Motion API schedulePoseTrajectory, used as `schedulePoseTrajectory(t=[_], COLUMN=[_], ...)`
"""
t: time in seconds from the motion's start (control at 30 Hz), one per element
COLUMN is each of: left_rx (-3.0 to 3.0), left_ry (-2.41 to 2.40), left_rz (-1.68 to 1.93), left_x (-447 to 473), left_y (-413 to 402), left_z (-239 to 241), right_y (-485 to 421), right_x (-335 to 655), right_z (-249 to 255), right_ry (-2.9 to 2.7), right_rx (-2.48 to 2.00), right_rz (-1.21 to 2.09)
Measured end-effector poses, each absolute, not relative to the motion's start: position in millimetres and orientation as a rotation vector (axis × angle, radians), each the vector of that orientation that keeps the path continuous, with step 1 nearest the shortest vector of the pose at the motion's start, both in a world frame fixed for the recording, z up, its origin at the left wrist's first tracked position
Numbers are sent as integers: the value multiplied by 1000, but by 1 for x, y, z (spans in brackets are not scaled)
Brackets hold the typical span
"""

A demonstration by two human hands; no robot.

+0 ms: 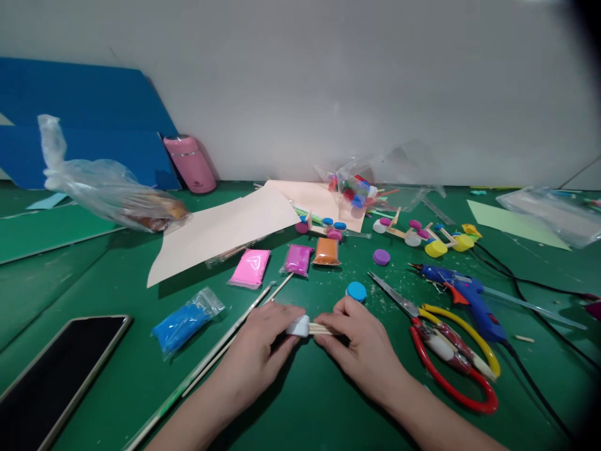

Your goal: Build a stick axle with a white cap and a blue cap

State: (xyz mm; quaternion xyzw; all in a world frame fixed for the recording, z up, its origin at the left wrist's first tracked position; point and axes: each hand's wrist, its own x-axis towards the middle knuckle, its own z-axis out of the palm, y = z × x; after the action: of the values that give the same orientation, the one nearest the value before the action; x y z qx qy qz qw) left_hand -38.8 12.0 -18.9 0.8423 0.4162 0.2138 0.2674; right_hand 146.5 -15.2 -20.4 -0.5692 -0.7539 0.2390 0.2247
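My left hand (270, 338) pinches a small white block-like piece (300, 326), perhaps soft clay, between thumb and fingers. Thin wooden sticks (319, 329) meet its right side, and my right hand (359, 335) grips them with thumb and fingertips. Just beyond that hand lies a blue disc (355, 291), with a purple disc (381, 257) farther back. Packets of orange (327, 251), purple (298, 260) and pink clay (250, 268) lie behind my hands. A blue clay packet (185, 321) rests to the left. Long thin sticks (211, 360) run beside my left forearm.
Scissors (451, 351) and a blue glue gun (462, 294) with a black cord lie right. Small wheeled stick models (408, 233) stand behind. A phone (61, 382), cream paper (225, 228), a plastic bag (107, 188) and a pink flask (191, 164) occupy the left.
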Motion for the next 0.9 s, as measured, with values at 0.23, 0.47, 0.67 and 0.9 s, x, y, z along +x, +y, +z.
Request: schedulePoseTrajectory(t=[0.23, 0.47, 0.67, 0.9], left_rx=[2276, 2273, 2276, 2282], left_ry=[1116, 1117, 1112, 1103], left_rz=[594, 591, 577, 601], left_x=[-38, -39, -37, -38], left_y=[12, 12, 13, 13], left_z=[-18, -18, -18, -18], right_y=[-15, -15, -15, -16], right_x=[146, 147, 146, 147], right_z=[-20, -19, -20, -20], right_ry=[-2074, -2076, -2078, -2080], right_rx=[-1562, -1564, -1559, -1553], right_rz=[661, 664, 668, 646])
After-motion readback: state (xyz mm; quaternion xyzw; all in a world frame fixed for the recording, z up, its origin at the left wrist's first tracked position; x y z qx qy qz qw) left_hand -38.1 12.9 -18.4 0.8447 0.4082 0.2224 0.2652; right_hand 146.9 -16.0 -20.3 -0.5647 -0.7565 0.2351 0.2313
